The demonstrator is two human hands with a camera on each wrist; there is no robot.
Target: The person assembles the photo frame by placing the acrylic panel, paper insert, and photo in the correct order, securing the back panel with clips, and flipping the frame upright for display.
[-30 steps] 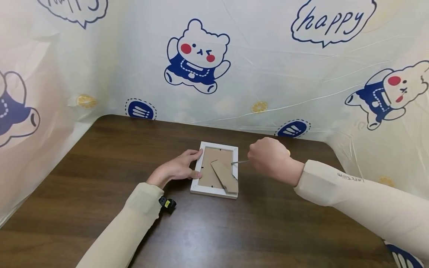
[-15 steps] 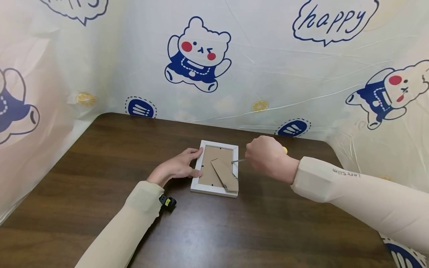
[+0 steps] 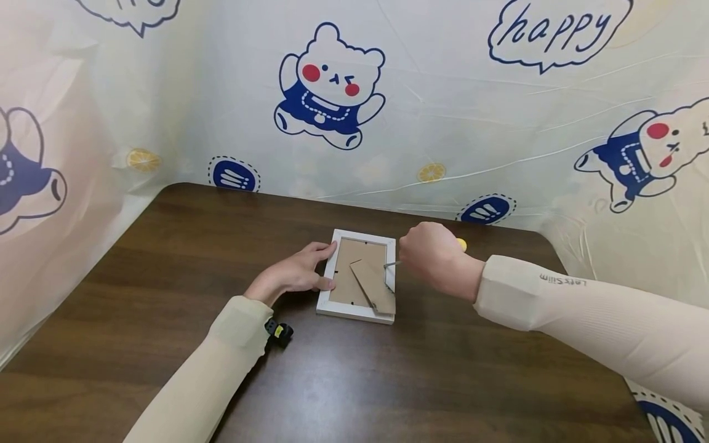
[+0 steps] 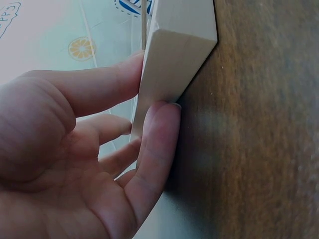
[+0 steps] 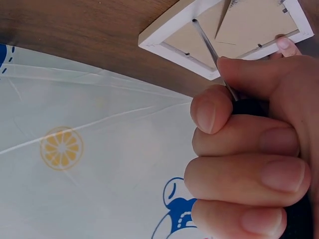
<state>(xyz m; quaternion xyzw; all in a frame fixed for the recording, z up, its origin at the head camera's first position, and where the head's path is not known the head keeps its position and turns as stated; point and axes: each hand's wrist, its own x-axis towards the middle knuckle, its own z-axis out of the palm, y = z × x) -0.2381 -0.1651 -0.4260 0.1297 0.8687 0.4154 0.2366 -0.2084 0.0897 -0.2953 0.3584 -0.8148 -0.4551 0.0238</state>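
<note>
A white picture frame (image 3: 354,311) lies face down on the brown table, its tan backing board (image 3: 351,246) and slanted stand leg (image 3: 376,286) facing up. My left hand (image 3: 293,269) grips the frame's left edge; in the left wrist view the thumb (image 4: 107,87) and fingers touch its side. My right hand (image 3: 434,255) is wrapped around the black handle of a screwdriver (image 5: 208,45) with a yellow end. The tip meets the frame's inner edge by a small dark tab, on the right side in the head view. Most of the handle is hidden in the fist.
The brown wooden table (image 3: 310,381) extends around the frame on all sides. Behind and beside it hangs a pale curtain (image 3: 221,80) printed with cartoon bears. A small black device (image 3: 279,333) sits at the left wrist.
My right hand has shifted left towards the frame, and less of the screwdriver shaft shows. The left hand and frame stay put; the head view has tilted slightly.
</note>
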